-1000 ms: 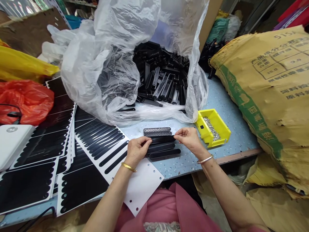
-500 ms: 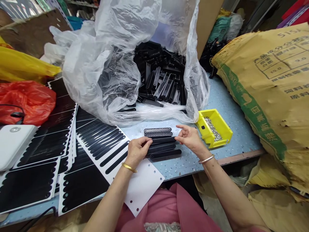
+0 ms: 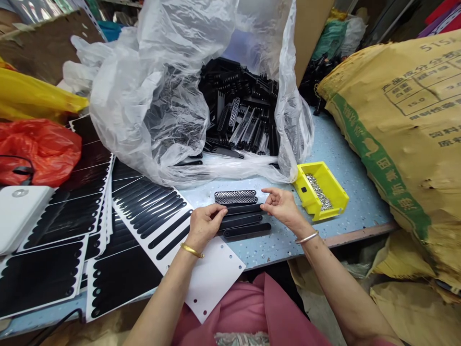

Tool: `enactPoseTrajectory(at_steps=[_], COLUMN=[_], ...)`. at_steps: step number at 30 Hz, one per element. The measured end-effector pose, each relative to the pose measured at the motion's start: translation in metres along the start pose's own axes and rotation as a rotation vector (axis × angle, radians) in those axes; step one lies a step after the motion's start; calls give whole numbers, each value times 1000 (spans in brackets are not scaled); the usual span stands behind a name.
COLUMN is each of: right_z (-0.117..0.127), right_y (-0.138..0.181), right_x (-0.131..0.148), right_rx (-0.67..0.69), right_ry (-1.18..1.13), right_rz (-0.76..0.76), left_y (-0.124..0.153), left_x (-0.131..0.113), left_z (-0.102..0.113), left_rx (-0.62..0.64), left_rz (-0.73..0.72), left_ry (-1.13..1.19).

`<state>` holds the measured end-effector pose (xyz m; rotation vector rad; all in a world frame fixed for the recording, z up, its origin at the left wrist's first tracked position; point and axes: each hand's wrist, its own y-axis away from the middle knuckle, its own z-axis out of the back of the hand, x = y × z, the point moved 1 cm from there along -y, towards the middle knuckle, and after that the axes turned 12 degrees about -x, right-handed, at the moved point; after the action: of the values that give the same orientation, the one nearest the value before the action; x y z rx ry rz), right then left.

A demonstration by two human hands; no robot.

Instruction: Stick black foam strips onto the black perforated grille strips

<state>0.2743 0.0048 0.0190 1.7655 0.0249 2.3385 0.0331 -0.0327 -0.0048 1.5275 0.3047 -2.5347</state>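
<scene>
A row of long black plastic strips (image 3: 242, 220) lies on the blue table, with two perforated mesh strips (image 3: 235, 197) just behind them. My left hand (image 3: 204, 223) pinches the left end of the rearmost black strip (image 3: 242, 209). My right hand (image 3: 282, 205) pinches its right end, index finger partly raised. A white sheet of black oval stickers (image 3: 158, 221) lies under and left of my left hand.
A big clear plastic bag (image 3: 158, 96) full of black plastic parts (image 3: 245, 110) stands behind the strips. A yellow bin of small metal screws (image 3: 320, 192) sits right of my right hand. More sticker sheets (image 3: 54, 230) cover the left; a large paper sack (image 3: 406, 139) fills the right.
My right hand loosened its flat grip on the strip's end and lifted its index finger. The left hand stayed on the left end. The view shifted slightly.
</scene>
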Motion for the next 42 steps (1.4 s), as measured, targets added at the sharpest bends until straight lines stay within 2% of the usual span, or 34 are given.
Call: enactPoseTrajectory(at_steps=[12,24,42], right_z=[1,1,4], right_y=[6,1,8], right_x=[7,-1,9], right_rx=[-30,-20,-7], right_ry=[101,117,94], right_rz=[98,93,98], left_y=[0,0,1], left_x=[0,5,7], left_z=[0,-2,-2], left_rx=[19,16,21], left_rz=[34,30,31], left_ry=[27,23,19])
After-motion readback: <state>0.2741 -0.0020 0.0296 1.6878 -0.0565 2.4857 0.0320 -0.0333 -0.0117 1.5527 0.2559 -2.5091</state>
